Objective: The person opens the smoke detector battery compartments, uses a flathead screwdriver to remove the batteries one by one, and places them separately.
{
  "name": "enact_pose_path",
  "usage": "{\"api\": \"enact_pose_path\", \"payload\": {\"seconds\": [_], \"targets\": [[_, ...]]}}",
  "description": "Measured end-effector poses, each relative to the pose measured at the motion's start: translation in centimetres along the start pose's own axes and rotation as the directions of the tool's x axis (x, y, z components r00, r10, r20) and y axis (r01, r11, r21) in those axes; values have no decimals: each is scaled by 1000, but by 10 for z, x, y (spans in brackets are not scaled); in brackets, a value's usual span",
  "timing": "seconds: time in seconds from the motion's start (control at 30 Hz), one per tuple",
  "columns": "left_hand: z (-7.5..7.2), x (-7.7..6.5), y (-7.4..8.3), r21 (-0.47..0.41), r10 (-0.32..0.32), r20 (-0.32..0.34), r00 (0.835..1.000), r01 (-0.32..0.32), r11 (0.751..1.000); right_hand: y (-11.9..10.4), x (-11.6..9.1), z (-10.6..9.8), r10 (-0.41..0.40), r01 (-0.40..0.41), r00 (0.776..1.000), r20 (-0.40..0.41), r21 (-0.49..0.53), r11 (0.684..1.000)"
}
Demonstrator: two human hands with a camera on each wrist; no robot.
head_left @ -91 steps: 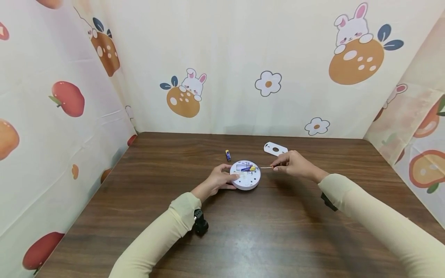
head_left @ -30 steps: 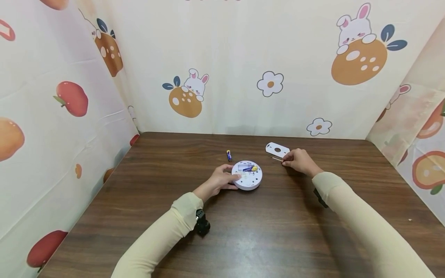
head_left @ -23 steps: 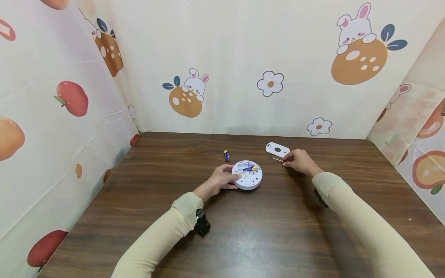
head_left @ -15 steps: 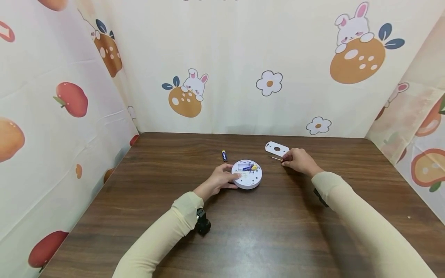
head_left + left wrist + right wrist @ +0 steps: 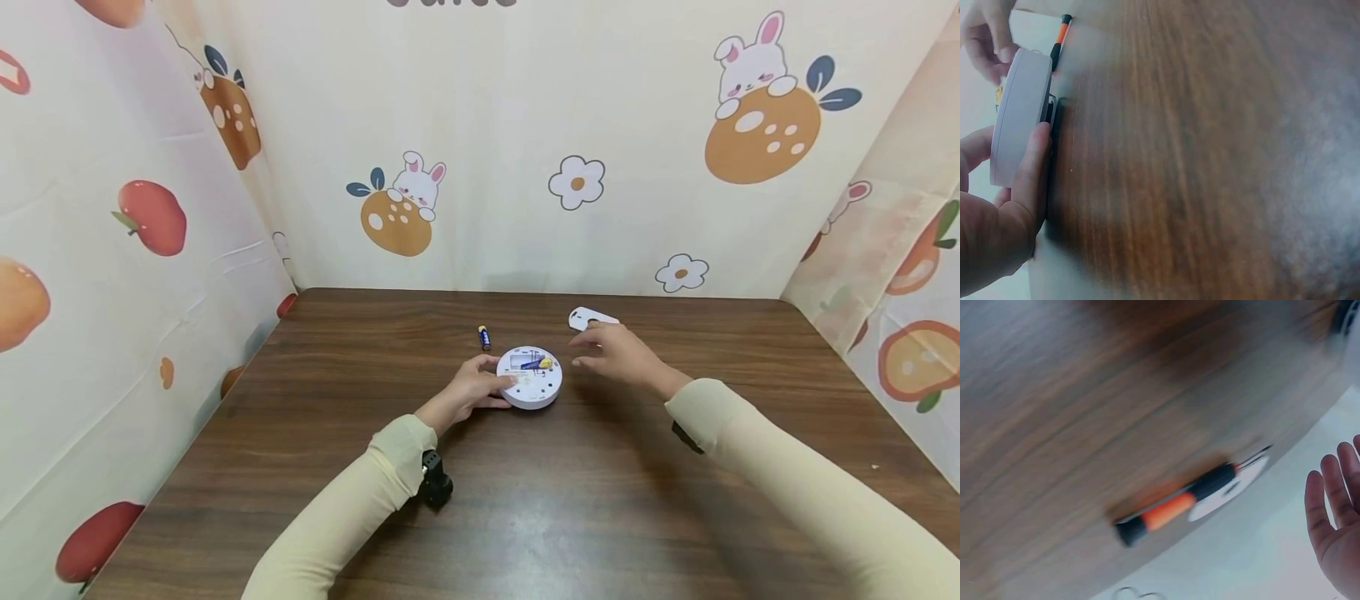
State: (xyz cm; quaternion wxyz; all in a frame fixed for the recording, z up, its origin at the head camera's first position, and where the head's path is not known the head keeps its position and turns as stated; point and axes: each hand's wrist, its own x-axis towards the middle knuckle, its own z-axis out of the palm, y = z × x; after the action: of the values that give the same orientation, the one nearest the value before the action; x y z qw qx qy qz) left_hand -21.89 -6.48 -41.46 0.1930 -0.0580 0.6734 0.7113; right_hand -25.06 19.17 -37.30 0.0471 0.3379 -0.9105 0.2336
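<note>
My left hand holds a round white battery-powered device by its left side, thumb on the top face and fingers along the side. A blue and yellow battery lies slanted at the compartment in that face. My right hand hovers to the right of the device, fingers apart and holding nothing. In the right wrist view a screwdriver with an orange and black handle lies on the table; in the head view my right hand hides it.
A second battery lies on the brown wooden table, behind the device. Further right is a flat white plate with a hole, partly covered by my right hand. Printed curtains stand behind and at both sides.
My right hand drew the screwdriver back from the device, laid it down near the white plate and let go, then moved left. The loose battery rolled slightly left. My left hand kept its hold.
</note>
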Motion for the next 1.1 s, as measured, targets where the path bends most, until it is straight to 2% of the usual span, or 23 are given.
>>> {"api": "enact_pose_path", "payload": {"seconds": [0.13,0.2,0.4,0.6,0.87,1.1], "targets": [[-1,-1,1,9,-5,-2,1000,5,1000,-19,7,3,-85,85,996,20,4,996],[-1,-2,1,20,-11,-3,1000,11,1000,-26,10,4,-104,104,994,46,0,995],[-2,-2,2,31,-21,5,1000,21,999,-39,22,12,-85,92,989,120,-59,994],[-2,-2,2,17,-30,1,1000,30,999,-45,30,18,-86,112,982,168,-153,982],[-2,-2,2,21,-27,-2,1000,27,999,-49,38,19,-102,148,972,212,-214,966],[-1,0,2,22,-27,-3,1000,27,999,-49,44,19,-72,117,968,241,-177,977]]}}
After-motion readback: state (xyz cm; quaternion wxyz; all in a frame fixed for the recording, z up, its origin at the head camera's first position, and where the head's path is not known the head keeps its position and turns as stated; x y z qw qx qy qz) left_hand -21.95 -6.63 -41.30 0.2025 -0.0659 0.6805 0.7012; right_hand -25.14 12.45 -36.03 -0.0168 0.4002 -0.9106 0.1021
